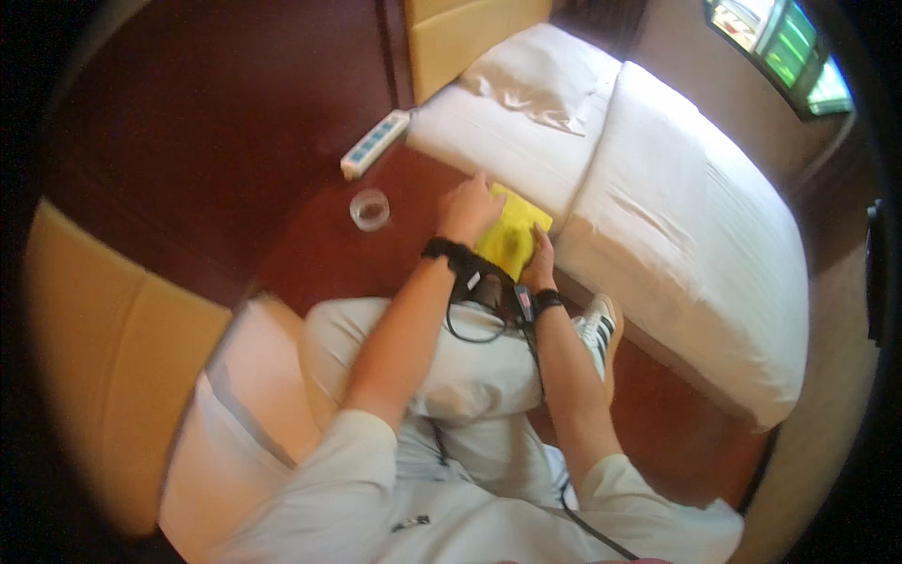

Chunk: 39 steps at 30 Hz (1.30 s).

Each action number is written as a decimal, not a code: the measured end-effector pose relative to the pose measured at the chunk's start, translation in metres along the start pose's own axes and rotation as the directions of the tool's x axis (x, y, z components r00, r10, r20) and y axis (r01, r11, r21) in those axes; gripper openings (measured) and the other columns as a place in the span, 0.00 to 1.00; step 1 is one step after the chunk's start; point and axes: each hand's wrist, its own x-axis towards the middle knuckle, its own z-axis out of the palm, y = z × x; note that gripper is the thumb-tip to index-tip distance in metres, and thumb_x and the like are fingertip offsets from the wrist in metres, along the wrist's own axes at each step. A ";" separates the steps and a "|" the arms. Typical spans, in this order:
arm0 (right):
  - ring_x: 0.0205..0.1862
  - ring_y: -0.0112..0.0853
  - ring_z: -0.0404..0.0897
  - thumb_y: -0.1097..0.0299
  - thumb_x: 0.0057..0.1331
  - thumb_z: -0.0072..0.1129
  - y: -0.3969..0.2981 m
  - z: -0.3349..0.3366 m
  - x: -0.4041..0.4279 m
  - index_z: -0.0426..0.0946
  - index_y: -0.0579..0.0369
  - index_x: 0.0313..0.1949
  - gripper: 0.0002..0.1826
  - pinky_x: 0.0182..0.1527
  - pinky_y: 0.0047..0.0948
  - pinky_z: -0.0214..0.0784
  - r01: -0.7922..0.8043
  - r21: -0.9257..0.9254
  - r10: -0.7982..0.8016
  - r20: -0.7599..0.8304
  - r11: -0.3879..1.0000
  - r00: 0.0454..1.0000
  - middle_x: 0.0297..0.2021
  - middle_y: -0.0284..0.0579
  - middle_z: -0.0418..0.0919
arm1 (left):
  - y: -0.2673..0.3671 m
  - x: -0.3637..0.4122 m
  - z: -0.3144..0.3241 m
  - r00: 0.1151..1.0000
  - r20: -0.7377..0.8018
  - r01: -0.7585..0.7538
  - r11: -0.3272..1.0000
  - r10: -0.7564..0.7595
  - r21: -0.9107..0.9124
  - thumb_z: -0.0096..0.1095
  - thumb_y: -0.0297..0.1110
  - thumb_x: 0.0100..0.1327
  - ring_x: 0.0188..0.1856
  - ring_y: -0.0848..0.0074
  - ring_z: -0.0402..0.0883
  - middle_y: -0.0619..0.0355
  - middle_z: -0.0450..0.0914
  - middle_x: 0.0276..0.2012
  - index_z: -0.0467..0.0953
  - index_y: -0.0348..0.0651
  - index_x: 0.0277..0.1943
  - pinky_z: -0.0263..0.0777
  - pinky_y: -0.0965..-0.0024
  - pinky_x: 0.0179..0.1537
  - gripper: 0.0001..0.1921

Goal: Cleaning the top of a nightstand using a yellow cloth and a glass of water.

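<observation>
A flat yellow square cloth or sheet (516,227) with a darker patch lies between my two hands. My left hand (471,210) grips its upper left edge, fingers curled over it. On the opposite edge is my right hand (540,257), its thumb resting on top and its other fingers mostly hidden behind. Both wrists wear black bands. A small black device (524,303) with a cable sits beside my right wrist. Beneath the sheet, dark objects near my knees are partly covered, so I cannot tell what they are.
A white power strip (375,144) and a round clear container (369,210) are on a dark reddish-brown surface left of my hands. A bed with white bedding (655,211) stands to the right. Another bed's edge (261,381) is at lower left. My striped shoe (601,335) is beside the right bed.
</observation>
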 end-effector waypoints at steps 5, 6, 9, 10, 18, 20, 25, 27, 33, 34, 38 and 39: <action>0.46 0.36 0.78 0.52 0.65 0.55 0.002 -0.012 0.005 0.71 0.53 0.51 0.22 0.49 0.40 0.73 -0.023 0.092 0.023 -0.001 0.996 1.000 0.45 0.44 0.79 | -0.018 0.005 0.015 0.986 0.163 0.027 1.000 -0.027 0.000 0.55 0.50 0.60 0.53 0.54 0.76 0.45 0.78 0.50 0.72 0.44 0.53 0.68 0.55 0.54 0.23; 0.46 0.37 0.79 0.54 0.66 0.55 0.003 -0.016 0.007 0.71 0.53 0.51 0.20 0.50 0.39 0.73 -0.060 0.115 0.061 -0.003 0.992 0.998 0.44 0.44 0.79 | -0.018 0.005 0.018 0.988 0.152 0.020 1.000 -0.022 0.014 0.55 0.50 0.60 0.53 0.54 0.76 0.45 0.78 0.50 0.72 0.44 0.53 0.68 0.55 0.54 0.23; 0.47 0.38 0.78 0.56 0.66 0.54 -0.001 -0.020 0.007 0.71 0.54 0.52 0.19 0.52 0.38 0.71 -0.116 0.124 0.100 0.130 0.985 0.987 0.45 0.44 0.79 | -0.010 -0.002 0.029 0.988 0.155 -0.030 0.999 0.023 0.045 0.57 0.49 0.59 0.52 0.55 0.77 0.42 0.78 0.50 0.74 0.42 0.54 0.69 0.58 0.54 0.25; 0.47 0.39 0.78 0.59 0.67 0.53 -0.003 -0.018 0.005 0.70 0.53 0.53 0.19 0.54 0.37 0.70 -0.135 0.125 0.107 0.211 0.983 0.972 0.46 0.43 0.78 | -0.005 -0.003 0.030 0.977 0.199 -0.085 0.996 0.077 0.034 0.56 0.50 0.60 0.54 0.55 0.76 0.44 0.77 0.51 0.73 0.43 0.55 0.68 0.57 0.55 0.25; 0.23 0.19 0.68 0.63 0.68 0.52 0.001 0.010 0.003 0.66 0.42 0.56 0.17 0.22 0.19 0.63 -0.104 -0.414 0.196 0.187 0.904 0.963 0.32 0.29 0.73 | -0.021 0.018 0.041 0.953 0.302 -0.013 0.997 -0.012 0.081 0.56 0.48 0.59 0.53 0.53 0.77 0.41 0.77 0.51 0.73 0.40 0.55 0.70 0.57 0.54 0.26; 0.24 0.17 0.68 0.66 0.68 0.50 0.005 0.025 0.006 0.69 0.42 0.53 0.14 0.22 0.18 0.62 -0.077 -0.463 0.150 0.125 0.883 0.981 0.29 0.26 0.71 | -0.025 0.025 0.041 0.948 0.306 0.054 0.991 -0.089 0.123 0.56 0.47 0.59 0.50 0.53 0.79 0.42 0.79 0.48 0.74 0.38 0.54 0.72 0.57 0.52 0.25; 0.22 0.17 0.66 0.66 0.67 0.49 0.007 0.004 0.006 0.70 0.44 0.52 0.14 0.22 0.17 0.58 -0.060 -0.499 0.123 0.094 0.865 0.988 0.26 0.26 0.70 | 0.003 0.009 0.032 0.891 0.395 0.133 0.960 -0.225 0.246 0.64 0.50 0.54 0.54 0.54 0.78 0.45 0.78 0.52 0.78 0.40 0.51 0.71 0.55 0.55 0.27; 0.23 0.22 0.67 0.69 0.64 0.49 0.014 -0.005 0.011 0.72 0.48 0.46 0.11 0.24 0.20 0.60 0.218 -0.789 -0.069 0.219 0.575 0.973 0.25 0.30 0.69 | 0.000 0.006 0.047 0.878 0.275 0.306 0.901 -0.391 0.306 0.65 0.52 0.53 0.63 0.47 0.67 0.42 0.69 0.62 0.73 0.41 0.58 0.58 0.43 0.62 0.33; 0.38 0.44 0.75 0.81 0.54 0.50 -0.004 -0.083 0.049 0.75 0.60 0.34 0.08 0.40 0.35 0.70 0.694 -0.595 -0.003 0.760 -0.406 0.650 0.33 0.51 0.75 | 0.012 0.014 0.054 0.773 0.528 0.208 0.927 -0.351 0.311 0.56 0.46 0.60 0.71 0.40 0.43 0.38 0.40 0.72 0.56 0.43 0.70 0.43 0.35 0.66 0.37; 0.41 0.46 0.74 0.82 0.53 0.50 -0.001 -0.076 0.043 0.75 0.61 0.34 0.08 0.43 0.36 0.69 0.688 -0.606 0.007 0.749 -0.399 0.663 0.35 0.53 0.75 | 0.008 0.016 0.057 0.759 0.536 0.233 0.923 -0.369 0.305 0.55 0.45 0.60 0.72 0.40 0.40 0.39 0.36 0.73 0.54 0.44 0.71 0.41 0.34 0.66 0.37; 0.44 0.47 0.74 0.83 0.53 0.49 -0.015 -0.051 0.023 0.74 0.62 0.37 0.11 0.45 0.37 0.69 0.646 -0.706 -0.017 0.679 -0.289 0.734 0.39 0.53 0.76 | 0.015 0.018 0.078 0.807 0.501 0.163 0.933 -0.313 0.320 0.54 0.44 0.60 0.71 0.40 0.42 0.40 0.37 0.73 0.57 0.45 0.70 0.42 0.31 0.64 0.35; 0.44 0.45 0.74 0.83 0.53 0.49 -0.003 -0.037 0.021 0.74 0.62 0.39 0.13 0.45 0.37 0.69 0.681 -0.707 -0.037 0.699 -0.189 0.715 0.39 0.52 0.76 | 0.000 0.030 0.083 0.794 0.528 0.120 0.928 -0.303 0.353 0.55 0.43 0.60 0.71 0.39 0.42 0.40 0.37 0.73 0.58 0.46 0.69 0.42 0.30 0.64 0.35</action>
